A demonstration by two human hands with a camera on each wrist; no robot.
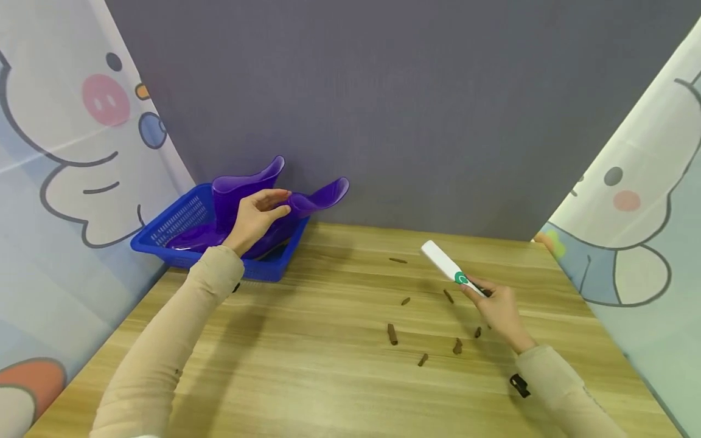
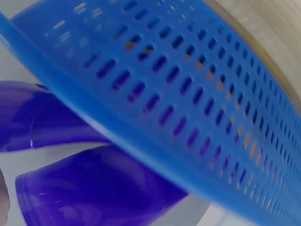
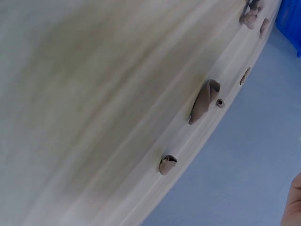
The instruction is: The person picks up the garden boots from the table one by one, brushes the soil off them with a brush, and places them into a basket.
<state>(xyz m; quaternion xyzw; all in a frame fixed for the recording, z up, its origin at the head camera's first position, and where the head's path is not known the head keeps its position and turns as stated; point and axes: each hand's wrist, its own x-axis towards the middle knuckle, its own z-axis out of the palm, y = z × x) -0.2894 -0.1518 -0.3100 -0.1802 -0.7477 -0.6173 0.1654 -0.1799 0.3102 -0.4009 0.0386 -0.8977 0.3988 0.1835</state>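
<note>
Over the basket (image 1: 164,231), hands grip purple dustpan (image 1: 306,204) and white brush (image 1: 446,264).

The head camera looks forward and down over the wooden surface (image 1: 328,377). The left wrist view sits tight against the blue basket (image 2: 188,108), the right wrist view close over the surface's bark pieces (image 3: 203,101); the head view shows both.

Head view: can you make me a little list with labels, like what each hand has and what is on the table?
Left hand: grips a purple scoop that sits in the blue basket
Other scoop: purple, also in the basket
Right hand: holds a white stick-shaped tool with a green mark
Table: wooden, with small brown bits scattered near the right hand
Behind: grey wall, cartoon curtains at both sides
</note>
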